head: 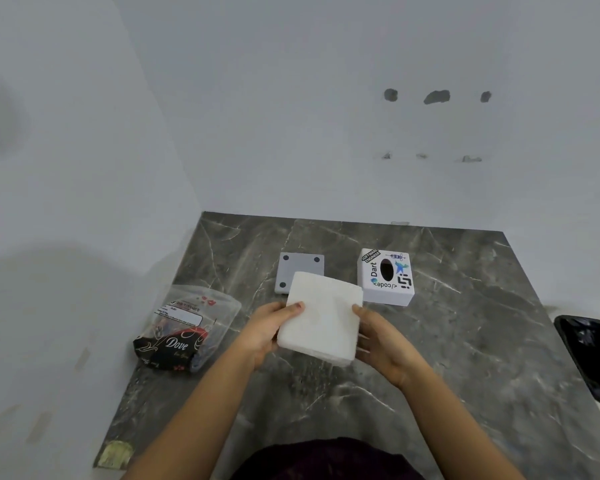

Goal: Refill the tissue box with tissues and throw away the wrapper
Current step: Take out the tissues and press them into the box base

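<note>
A thick white stack of tissues (323,317) is held above the middle of the dark marble table (465,341). My left hand (264,332) grips its left edge, thumb on top. My right hand (383,341) grips its right edge. The white tissue box (386,277), covered in stickers and with an oval slot on top, stands just beyond the stack to the right. Its grey base plate (300,266) with round dark feet lies flat behind the stack, partly hidden by it. The emptied plastic wrapper (187,327), clear with a dark printed end, lies at the table's left edge.
A black bin lined with a dark bag (591,355) stands off the table's right edge. White walls close in behind and to the left. A yellowish scrap (115,453) is stuck at the table's near left corner.
</note>
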